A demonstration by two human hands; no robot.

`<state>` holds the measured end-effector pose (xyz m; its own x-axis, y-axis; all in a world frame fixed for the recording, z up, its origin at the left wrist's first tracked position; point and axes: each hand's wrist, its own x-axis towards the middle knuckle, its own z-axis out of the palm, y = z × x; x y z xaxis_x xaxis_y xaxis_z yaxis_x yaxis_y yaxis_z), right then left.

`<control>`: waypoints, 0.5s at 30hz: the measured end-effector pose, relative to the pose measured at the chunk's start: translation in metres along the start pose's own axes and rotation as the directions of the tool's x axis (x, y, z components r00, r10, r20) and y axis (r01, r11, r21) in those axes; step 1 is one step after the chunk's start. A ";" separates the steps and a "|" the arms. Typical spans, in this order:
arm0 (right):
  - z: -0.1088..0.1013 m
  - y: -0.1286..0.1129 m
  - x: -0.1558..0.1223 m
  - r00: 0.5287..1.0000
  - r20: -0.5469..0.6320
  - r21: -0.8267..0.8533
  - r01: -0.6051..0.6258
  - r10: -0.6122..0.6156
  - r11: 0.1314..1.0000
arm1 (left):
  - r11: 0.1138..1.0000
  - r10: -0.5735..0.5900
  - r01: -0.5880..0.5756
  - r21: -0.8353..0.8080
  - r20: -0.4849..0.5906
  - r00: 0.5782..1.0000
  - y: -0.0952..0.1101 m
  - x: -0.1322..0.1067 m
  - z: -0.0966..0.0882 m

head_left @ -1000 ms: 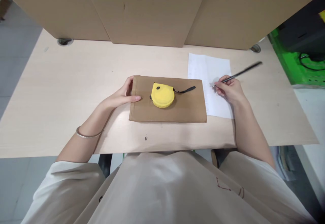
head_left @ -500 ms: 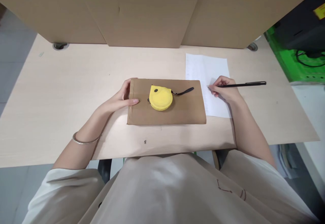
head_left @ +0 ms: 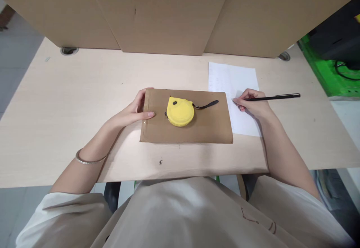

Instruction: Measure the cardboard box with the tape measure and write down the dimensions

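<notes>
My left hand [head_left: 138, 108] grips the left end of a flat brown cardboard box [head_left: 208, 130], thumb on top and fingers round the far side. On the box lies a small yellow pouch [head_left: 180, 113], rounded like a chick with a black eye spot. Its black wrist strap [head_left: 209, 104] stretches to the right over the cardboard. My right hand [head_left: 251, 101] is closed around a slim black pen [head_left: 284, 96], its back end pointing right. That hand rests on a white sheet of paper [head_left: 233, 75], partly covered by the box; the pen's tip is hidden by the fingers.
A tall cardboard panel [head_left: 168, 15] stands along the back of the pale wooden table [head_left: 92, 75]. Cable holes [head_left: 69, 51] show near the back corners. At the right are a green crate [head_left: 323, 71] and a dark object [head_left: 334, 34].
The view has shifted slightly, so everything sits a little lower and further right. Both hands keep the same holds, and the pouch stays in place on the box.
</notes>
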<state>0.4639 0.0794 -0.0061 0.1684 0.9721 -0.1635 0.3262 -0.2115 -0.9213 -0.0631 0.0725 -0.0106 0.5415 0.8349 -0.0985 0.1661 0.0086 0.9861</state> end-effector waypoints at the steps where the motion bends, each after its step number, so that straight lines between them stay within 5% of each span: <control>1: 0.000 -0.001 0.000 1.000 -0.009 0.011 -0.006 0.006 1.000 | 1.000 -0.004 0.004 0.004 -0.001 1.000 0.001 0.000 0.000; 15: 0.004 -0.008 -0.004 0.998 -0.033 -0.016 -0.045 0.045 0.999 | 0.999 -0.036 0.036 0.023 -0.012 0.999 0.006 -0.001 0.002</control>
<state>0.4567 0.0779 0.0004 0.2131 0.9577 -0.1932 0.3328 -0.2571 -0.9073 -0.0607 0.0704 -0.0049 0.5253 0.8405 -0.1323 0.2049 0.0260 0.9784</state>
